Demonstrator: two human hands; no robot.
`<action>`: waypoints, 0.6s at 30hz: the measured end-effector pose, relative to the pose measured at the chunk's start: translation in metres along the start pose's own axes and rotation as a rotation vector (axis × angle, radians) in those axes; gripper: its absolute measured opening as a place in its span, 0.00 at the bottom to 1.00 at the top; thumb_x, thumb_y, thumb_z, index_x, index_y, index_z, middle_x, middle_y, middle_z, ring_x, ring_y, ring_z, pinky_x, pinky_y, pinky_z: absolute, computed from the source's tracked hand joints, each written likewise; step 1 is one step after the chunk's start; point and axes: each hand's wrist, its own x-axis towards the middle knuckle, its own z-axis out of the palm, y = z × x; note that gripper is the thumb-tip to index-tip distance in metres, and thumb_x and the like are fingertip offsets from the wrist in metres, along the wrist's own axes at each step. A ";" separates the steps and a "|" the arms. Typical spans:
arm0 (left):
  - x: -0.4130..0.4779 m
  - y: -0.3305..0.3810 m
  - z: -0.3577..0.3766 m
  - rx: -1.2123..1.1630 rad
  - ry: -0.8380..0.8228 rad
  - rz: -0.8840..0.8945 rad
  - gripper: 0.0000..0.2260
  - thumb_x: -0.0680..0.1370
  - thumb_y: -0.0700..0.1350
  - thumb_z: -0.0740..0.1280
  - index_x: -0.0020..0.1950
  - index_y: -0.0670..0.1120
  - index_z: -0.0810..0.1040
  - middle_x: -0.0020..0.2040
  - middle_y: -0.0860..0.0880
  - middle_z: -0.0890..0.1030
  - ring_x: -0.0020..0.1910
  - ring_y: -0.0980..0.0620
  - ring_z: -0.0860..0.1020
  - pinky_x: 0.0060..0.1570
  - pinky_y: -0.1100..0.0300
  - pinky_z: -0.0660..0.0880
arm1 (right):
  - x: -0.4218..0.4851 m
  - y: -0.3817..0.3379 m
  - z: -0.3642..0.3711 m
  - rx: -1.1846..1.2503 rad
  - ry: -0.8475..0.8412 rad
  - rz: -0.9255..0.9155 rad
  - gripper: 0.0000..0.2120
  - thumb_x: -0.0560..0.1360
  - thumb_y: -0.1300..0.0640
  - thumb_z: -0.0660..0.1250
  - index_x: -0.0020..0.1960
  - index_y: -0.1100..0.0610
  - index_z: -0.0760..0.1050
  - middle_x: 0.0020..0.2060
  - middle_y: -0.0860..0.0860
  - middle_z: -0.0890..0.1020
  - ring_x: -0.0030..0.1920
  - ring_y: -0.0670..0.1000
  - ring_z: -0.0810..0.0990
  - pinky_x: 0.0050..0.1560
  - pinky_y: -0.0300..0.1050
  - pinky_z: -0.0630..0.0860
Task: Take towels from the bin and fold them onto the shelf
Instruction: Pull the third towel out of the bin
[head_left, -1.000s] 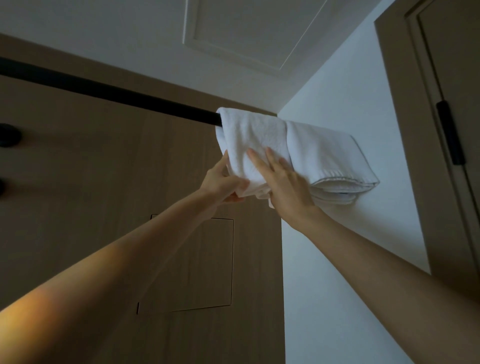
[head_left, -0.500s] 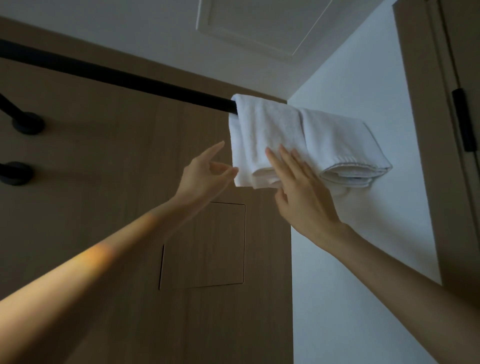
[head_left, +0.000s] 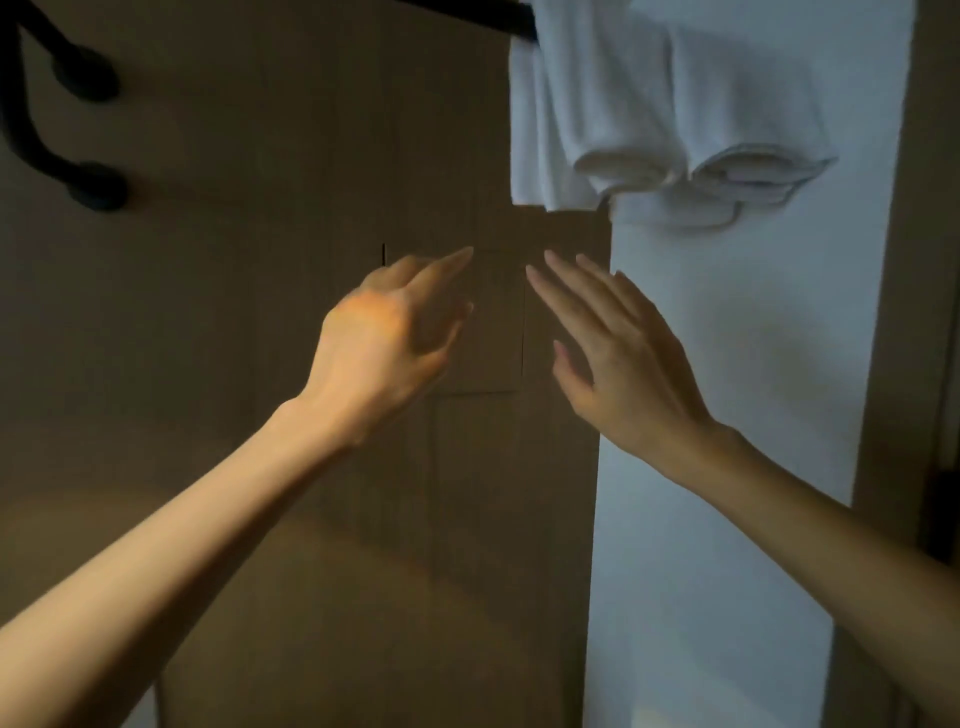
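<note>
Folded white towels (head_left: 675, 104) lay over the black rail (head_left: 493, 15) at upper right, placement apparently complete; left hand (head_left: 384, 332) and right hand (head_left: 623, 364) hovered below, fingers extended and empty, so the next move likely required reaching the unseen bin.

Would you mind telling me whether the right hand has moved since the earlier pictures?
Yes. The right hand has come down off the folded towel: it lay against the towel before and is now open below it, not touching.
</note>
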 end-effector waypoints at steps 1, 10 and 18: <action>-0.014 0.000 -0.002 0.053 -0.020 0.012 0.21 0.80 0.53 0.63 0.73 0.54 0.68 0.63 0.51 0.77 0.58 0.46 0.76 0.49 0.50 0.76 | -0.009 -0.008 0.001 0.024 -0.014 0.004 0.28 0.78 0.59 0.62 0.77 0.54 0.61 0.76 0.52 0.64 0.76 0.55 0.61 0.74 0.57 0.61; -0.161 0.015 -0.014 0.226 -0.216 -0.023 0.19 0.81 0.49 0.62 0.71 0.48 0.71 0.64 0.47 0.77 0.60 0.45 0.76 0.55 0.50 0.73 | -0.124 -0.070 0.004 0.184 -0.202 -0.004 0.27 0.77 0.57 0.64 0.75 0.54 0.65 0.73 0.52 0.69 0.73 0.55 0.66 0.75 0.56 0.59; -0.253 0.065 -0.018 0.242 -0.383 -0.179 0.20 0.80 0.50 0.63 0.71 0.48 0.71 0.66 0.47 0.76 0.62 0.46 0.75 0.61 0.51 0.72 | -0.221 -0.102 -0.006 0.354 -0.370 0.035 0.23 0.77 0.55 0.62 0.72 0.54 0.70 0.69 0.52 0.74 0.68 0.54 0.73 0.71 0.52 0.66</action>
